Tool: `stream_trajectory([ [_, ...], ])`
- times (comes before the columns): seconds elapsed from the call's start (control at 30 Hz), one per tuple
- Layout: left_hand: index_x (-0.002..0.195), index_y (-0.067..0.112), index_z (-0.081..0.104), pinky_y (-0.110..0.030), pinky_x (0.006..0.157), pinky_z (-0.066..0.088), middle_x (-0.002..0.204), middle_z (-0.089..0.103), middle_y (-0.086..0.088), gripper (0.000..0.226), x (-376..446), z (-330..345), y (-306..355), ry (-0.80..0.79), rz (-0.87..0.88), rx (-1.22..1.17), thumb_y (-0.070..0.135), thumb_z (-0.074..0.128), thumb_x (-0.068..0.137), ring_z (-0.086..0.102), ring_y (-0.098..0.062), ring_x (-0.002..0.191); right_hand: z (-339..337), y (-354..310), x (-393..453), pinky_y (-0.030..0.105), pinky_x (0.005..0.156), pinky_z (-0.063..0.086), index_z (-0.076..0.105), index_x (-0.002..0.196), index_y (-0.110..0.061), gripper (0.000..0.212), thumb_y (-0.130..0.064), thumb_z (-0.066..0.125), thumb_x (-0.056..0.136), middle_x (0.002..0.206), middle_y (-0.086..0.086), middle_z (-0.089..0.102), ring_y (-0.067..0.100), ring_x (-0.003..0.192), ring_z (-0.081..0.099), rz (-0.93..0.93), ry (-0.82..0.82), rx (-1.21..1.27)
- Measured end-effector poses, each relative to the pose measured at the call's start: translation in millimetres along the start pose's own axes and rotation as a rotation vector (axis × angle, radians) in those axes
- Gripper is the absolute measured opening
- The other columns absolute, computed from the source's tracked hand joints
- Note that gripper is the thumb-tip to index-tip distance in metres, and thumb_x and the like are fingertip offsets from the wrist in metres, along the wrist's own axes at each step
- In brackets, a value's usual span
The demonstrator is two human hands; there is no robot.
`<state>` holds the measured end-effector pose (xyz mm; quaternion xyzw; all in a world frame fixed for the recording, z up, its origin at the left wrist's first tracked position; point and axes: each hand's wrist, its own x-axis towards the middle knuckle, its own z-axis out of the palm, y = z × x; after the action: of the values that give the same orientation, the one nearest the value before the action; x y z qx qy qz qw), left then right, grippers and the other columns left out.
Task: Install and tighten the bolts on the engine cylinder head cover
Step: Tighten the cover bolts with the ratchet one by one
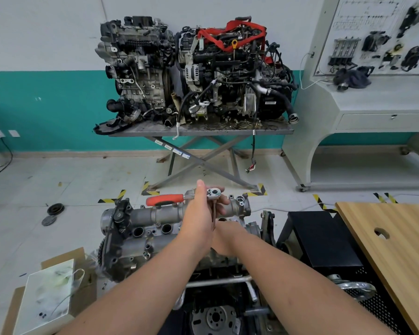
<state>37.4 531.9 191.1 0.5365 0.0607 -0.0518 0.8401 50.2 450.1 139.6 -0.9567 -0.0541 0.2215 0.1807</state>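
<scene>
The left hand (198, 213) curls its fingers round the ratchet wrench (179, 198) head above the cylinder head cover (155, 223), while the right hand (224, 234) below it is mostly hidden, its grip unclear.

Bright even light, sharp, edges bowed

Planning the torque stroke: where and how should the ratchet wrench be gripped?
Grip the orange handle, coming from the left. It juts out free, roughly level, to the left of the ratchet head, above the cylinder head cover, and is bare of hands. The left hand sits up at the head end, the right hand lower, by the extension; likely leverage is best far out.
</scene>
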Motion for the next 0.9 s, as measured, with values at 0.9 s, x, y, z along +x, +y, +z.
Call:
stream_trajectory([
  [0.9, 0.076, 0.023, 0.047, -0.028, 0.051, 0.036, 0.075, 0.066, 0.001, 0.033, 12, 14, 79, -0.506, 0.271, 1.678, 0.035, 0.036, 0.105, 0.055, -0.013, 0.058, 12, 8, 6, 0.037, 0.081, 0.043, 0.054, 0.087, -0.013, 0.041, -0.046, 0.035, 0.103, 0.097, 0.010, 0.062, 0.027, 0.090, 0.054, -0.065, 0.020, -0.220],
])
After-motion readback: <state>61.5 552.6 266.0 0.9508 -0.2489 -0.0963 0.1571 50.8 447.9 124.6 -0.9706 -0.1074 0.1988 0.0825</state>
